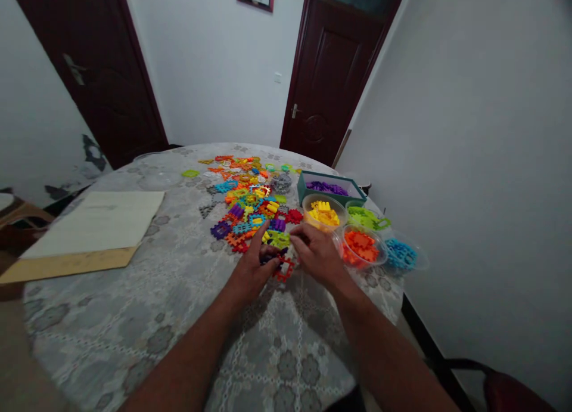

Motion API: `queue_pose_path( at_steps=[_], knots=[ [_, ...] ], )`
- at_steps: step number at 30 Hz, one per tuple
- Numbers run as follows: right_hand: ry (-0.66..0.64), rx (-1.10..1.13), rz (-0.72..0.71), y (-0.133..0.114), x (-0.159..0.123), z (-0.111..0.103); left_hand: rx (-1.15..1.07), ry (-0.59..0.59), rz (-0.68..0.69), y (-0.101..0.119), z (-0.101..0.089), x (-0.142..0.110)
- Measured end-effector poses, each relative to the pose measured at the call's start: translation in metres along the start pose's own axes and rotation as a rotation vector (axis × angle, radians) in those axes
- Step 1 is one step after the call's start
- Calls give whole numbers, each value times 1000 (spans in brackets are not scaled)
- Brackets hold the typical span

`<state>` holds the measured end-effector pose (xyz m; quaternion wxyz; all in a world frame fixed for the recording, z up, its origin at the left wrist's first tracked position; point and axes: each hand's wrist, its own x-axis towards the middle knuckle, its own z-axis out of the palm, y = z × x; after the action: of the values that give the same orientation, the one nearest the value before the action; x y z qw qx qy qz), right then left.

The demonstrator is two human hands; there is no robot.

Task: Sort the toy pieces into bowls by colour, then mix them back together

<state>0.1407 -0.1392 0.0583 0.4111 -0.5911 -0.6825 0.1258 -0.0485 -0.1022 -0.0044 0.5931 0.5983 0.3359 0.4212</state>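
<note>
My left hand (254, 268) is closed with thumb and fingers on a red toothed plastic building piece (283, 275), its index finger pointing up and away. Dark fragments show between those fingers, too small to name. Close by on the right, my right hand (316, 252) pinches its fingertips together at the upper edge of the red piece; what is in the pinch is hidden. Just beyond both hands lies a heap of toothed building pieces in many colours, with a lime green piece (279, 239), a purple piece (220, 230) and a dark red piece (294, 216) at its near side.
Right of the heap stand clear tubs of yellow pieces (324, 214), orange pieces (360, 246), green pieces (364, 217) and blue pieces (401, 254). Behind them is a teal box (353, 191) of purple pieces. Cardboard with white paper (96, 218) lies left on the patterned tablecloth (179, 316).
</note>
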Motion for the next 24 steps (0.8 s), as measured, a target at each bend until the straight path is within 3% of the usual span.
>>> queue_pose_path(
  at_steps=[4, 8, 12, 14, 17, 21, 24],
  knots=[
    [199, -116, 97, 31, 13, -49, -96, 75, -87, 1, -1, 5],
    [396, -407, 175, 87, 36, -103, -153, 105, -206, 2, -1, 8],
    [467, -559, 274, 127, 48, -128, -152, 110, -196, 2, 0, 7],
    [489, -571, 226, 123, 43, -124, -170, 123, -193, 2, 0, 7],
    [465, -468, 64, 86, 19, -97, -214, 141, -209, 4, 1, 7],
    [175, -216, -53, 18, -23, -39, -286, 114, -236, 12, 1, 6],
    [38, -101, -69, -11, -42, 0, -335, 27, -242, 16, 1, 3]
  ],
)
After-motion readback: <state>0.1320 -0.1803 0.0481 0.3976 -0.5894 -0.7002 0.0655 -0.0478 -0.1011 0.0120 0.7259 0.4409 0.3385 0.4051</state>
